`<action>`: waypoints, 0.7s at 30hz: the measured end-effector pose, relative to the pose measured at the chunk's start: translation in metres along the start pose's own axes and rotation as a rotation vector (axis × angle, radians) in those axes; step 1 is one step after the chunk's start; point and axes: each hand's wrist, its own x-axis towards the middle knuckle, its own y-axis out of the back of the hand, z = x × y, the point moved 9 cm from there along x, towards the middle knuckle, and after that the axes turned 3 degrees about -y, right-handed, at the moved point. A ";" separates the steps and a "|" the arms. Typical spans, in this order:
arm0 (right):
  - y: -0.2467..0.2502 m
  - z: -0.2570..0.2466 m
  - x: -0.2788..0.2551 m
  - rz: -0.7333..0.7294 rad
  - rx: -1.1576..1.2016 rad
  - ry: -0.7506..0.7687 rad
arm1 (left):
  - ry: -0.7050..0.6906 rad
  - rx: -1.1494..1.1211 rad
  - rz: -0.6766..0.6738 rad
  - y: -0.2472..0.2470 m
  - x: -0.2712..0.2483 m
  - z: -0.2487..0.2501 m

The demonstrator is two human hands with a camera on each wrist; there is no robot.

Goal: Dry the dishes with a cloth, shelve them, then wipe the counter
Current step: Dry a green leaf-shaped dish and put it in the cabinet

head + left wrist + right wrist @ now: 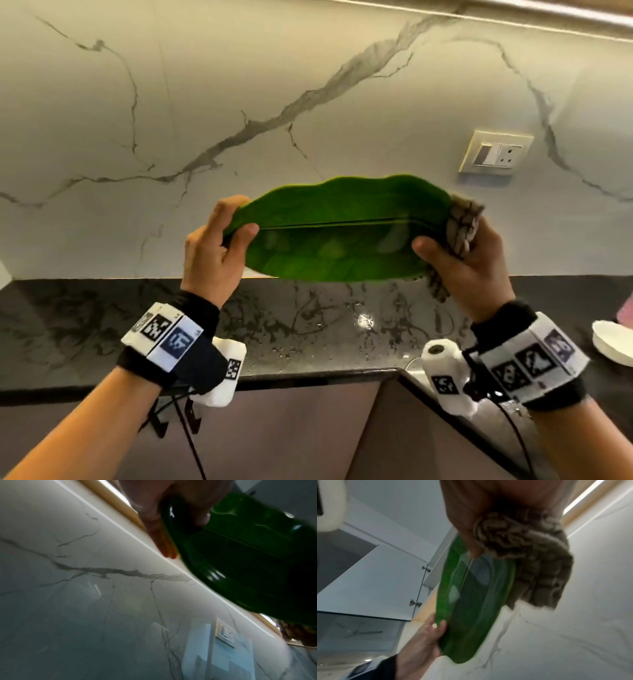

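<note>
A green leaf-shaped plate (pixel 335 233) is held up in front of the marble wall, above the black counter (pixel 85 325). My left hand (pixel 219 240) grips its left end, thumb on the front face and fingers behind. My right hand (pixel 459 263) holds its right end through a bunched grey-brown patterned cloth (pixel 462 226), thumb on the front of the plate. From the left wrist, the plate (pixel 248 555) shows dark green under my fingers (pixel 161 534). From the right wrist, the cloth (pixel 530 561) wraps the plate (pixel 471 608) edge, and my left hand (pixel 426 635) holds the far end.
Water drops lie on the counter near its front edge (pixel 308 349). A white dish (pixel 613 342) and something pink (pixel 627 311) sit at the far right. A switch and socket plate (pixel 493 152) is on the wall. Cabinet fronts (pixel 291 428) lie below the counter.
</note>
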 end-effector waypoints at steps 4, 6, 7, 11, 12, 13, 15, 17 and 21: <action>-0.012 -0.030 -0.016 0.061 -0.316 0.401 | 0.657 -0.584 -0.293 -0.056 -0.035 -0.057; -0.009 -0.032 -0.025 0.078 -0.316 0.551 | 0.926 -1.145 -0.345 -0.074 -0.066 -0.056; -0.009 -0.032 -0.030 0.068 -0.319 0.600 | 0.948 -1.332 -0.294 -0.073 -0.072 -0.053; -0.028 -0.024 -0.049 -0.088 -0.522 0.731 | 1.059 -1.533 -0.077 -0.069 -0.076 -0.061; -0.037 -0.019 -0.055 -0.169 -0.569 0.763 | 1.138 -1.448 -0.080 -0.073 -0.078 -0.064; -0.046 -0.012 -0.062 -0.258 -0.618 0.803 | 1.201 -1.330 -0.100 -0.077 -0.082 -0.068; -0.059 0.009 -0.073 -0.413 -0.772 0.875 | 1.275 -1.200 -0.118 -0.081 -0.087 -0.069; -0.063 0.036 -0.079 -0.567 -0.908 0.904 | 1.290 -1.176 -0.070 -0.080 -0.090 -0.070; -0.055 0.074 -0.069 -0.744 -0.893 0.760 | 1.229 -1.133 -0.035 -0.076 -0.095 -0.070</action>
